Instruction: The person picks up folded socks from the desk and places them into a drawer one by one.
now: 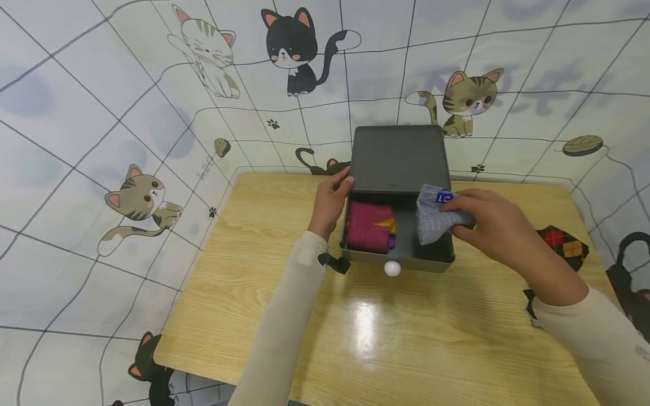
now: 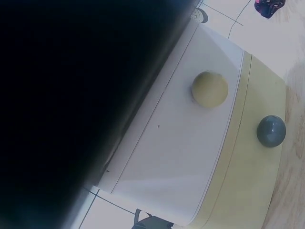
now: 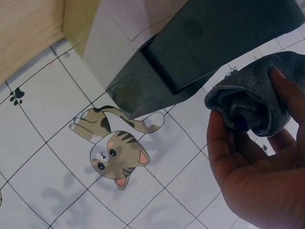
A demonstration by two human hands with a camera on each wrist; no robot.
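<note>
A small cabinet with a dark grey top [image 1: 398, 158] has its top drawer [image 1: 416, 262] pulled out, a white knob [image 1: 392, 269] on its front. My left hand [image 1: 329, 204] rests against the cabinet's left side, fingers fairly straight. Over the drawer's right part, my right hand [image 1: 492, 223] pinches a rolled grey-blue checked cloth [image 1: 431, 223] with a blue label. The right wrist view shows the roll's coiled end [image 3: 248, 107] between thumb and fingers. A folded magenta cloth [image 1: 368, 225] lies in the drawer's left part, beside yellow and purple pieces. The left wrist view hides my left hand.
Lower drawers are shut: a white one [image 2: 186, 138] and a yellow one [image 2: 248, 167], both with round knobs. On the wooden table [image 1: 238, 270], a plaid cloth [image 1: 566, 248] and a partly hidden dark item [image 1: 530, 307] lie right. A cat-printed sheet [image 1: 386, 84] stands behind.
</note>
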